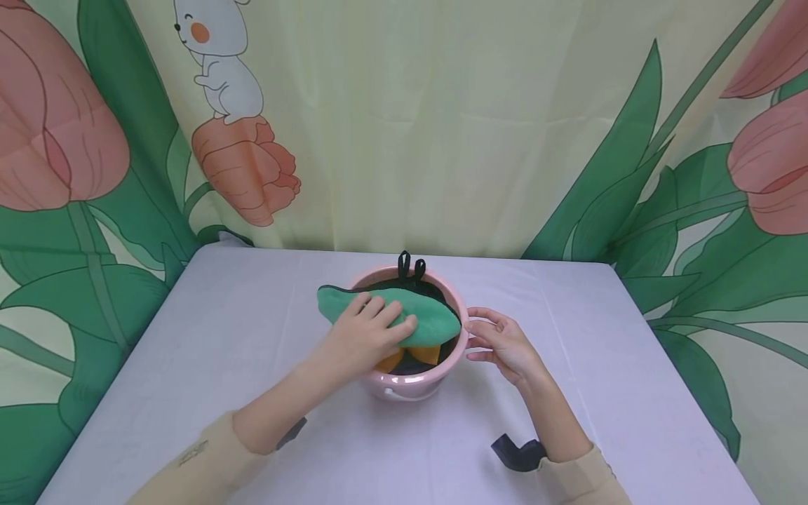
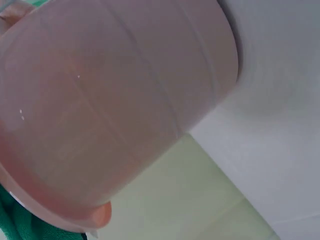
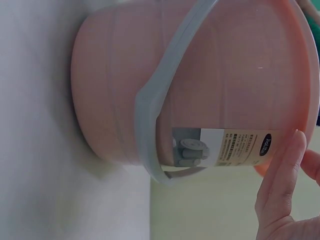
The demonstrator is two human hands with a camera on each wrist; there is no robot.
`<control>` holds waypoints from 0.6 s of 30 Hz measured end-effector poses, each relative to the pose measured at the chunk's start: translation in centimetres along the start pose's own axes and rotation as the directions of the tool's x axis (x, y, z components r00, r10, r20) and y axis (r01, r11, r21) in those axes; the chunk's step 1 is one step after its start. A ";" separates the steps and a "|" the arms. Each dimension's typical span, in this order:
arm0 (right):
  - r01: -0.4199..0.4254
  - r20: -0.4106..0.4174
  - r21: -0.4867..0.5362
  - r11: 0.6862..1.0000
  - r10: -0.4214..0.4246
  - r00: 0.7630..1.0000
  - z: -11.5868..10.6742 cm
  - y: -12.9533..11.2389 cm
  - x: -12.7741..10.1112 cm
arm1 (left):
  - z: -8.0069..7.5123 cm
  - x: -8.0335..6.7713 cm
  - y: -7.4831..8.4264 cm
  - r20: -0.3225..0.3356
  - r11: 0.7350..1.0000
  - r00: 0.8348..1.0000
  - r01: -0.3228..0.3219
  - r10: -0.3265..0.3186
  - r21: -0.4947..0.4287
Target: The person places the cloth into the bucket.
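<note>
Green cloth (image 1: 404, 317): draped over the pink bucket (image 1: 413, 384), near the middle of the table (image 1: 252, 337) — long axis runs left to right, its left end hanging past the rim.
Handling: likely soft, light, floppy; best pinched at an edge or bunched from above.
Left hand (image 1: 369, 337): fingers slightly spread, lying flat on the cloth.
Right hand (image 1: 501, 344): fingers relaxed and apart, touching the bucket's right rim — gripping nothing.
Inside: orange and black fabric.

Even, soft, bright light; the head view is sharp, with only a faint shadow under the bucket (image 1: 410, 386) on the table (image 1: 221, 337). Both wrist views are very close, soft and slightly hazy, the backgrounds blurred, without glare
</note>
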State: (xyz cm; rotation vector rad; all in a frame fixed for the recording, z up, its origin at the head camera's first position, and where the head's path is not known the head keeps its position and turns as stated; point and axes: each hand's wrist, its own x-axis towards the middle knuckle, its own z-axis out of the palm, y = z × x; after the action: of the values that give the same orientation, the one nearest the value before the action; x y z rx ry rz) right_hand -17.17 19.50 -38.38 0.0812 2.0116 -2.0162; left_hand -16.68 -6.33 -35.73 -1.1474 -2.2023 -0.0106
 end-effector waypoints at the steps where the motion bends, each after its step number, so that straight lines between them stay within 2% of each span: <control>1: 0.000 0.000 -0.001 1.000 0.000 1.000 0.0 0.0 0.0 | 0.1 0.1 0.1 0.030 1.000 1.000 0.001 -0.001 -0.014; 4: -0.001 -0.001 -0.009 1.000 0.001 1.000 0.1 0.0 0.0 | 0.2 0.3 0.2 0.132 0.999 0.991 0.020 -0.014 -0.047; 8: -0.003 -0.011 -0.019 1.000 0.003 1.000 0.2 -0.1 0.0 | 0.1 0.7 0.2 0.262 0.996 0.965 0.048 -0.027 -0.076; 13: -0.003 -0.014 -0.027 1.000 0.002 1.000 0.2 -0.1 0.0 | 0.3 1.1 0.2 0.416 0.991 0.909 0.071 -0.017 -0.115; 16: -0.003 -0.011 -0.028 1.000 0.002 1.000 0.2 -0.1 0.1 | 0.5 1.3 0.1 0.488 0.987 0.873 0.084 -0.006 -0.137; 18: -0.003 -0.009 -0.025 1.000 0.002 1.000 0.2 0.0 0.1 | 0.6 1.5 0.1 0.519 0.984 0.855 0.094 0.000 -0.154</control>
State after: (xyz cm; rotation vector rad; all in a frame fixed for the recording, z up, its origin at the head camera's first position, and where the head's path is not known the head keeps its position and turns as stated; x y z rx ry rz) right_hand -17.22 19.30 -38.35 0.0878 2.0406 -1.9923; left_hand -17.53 -5.04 -35.40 -1.3062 -2.7531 0.0991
